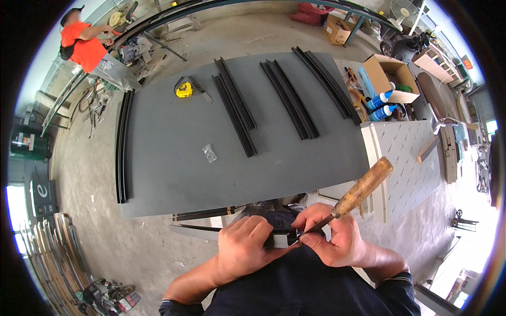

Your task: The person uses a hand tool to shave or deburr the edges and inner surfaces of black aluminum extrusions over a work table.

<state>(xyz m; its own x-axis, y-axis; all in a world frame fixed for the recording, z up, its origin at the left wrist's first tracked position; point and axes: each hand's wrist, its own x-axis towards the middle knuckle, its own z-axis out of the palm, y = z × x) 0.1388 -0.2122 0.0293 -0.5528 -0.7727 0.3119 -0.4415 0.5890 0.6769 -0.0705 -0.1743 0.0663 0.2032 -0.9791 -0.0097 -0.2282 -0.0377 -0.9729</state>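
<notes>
My left hand (245, 243) is wrapped round a black profile bar (197, 228) close to its end, in front of my body. The bar's far part runs off to the left, below the table edge. With thumb and fingers, my right hand (333, 234) pinches the blade of a wooden-handled tool (365, 187), probably a file, at the bar's end. Its worn handle points up and right, and the narrow metal blade slants down to the bar. Fingers partly hide the contact between blade and bar.
On the grey table (174, 168) lie several black profiles (234, 108), a yellow tape measure (184, 89) and a small clear plastic bag (209, 153). Blue-capped bottles (380, 100) and an open cardboard box (387, 76) stand right. A person in orange (87, 45) works at the far left.
</notes>
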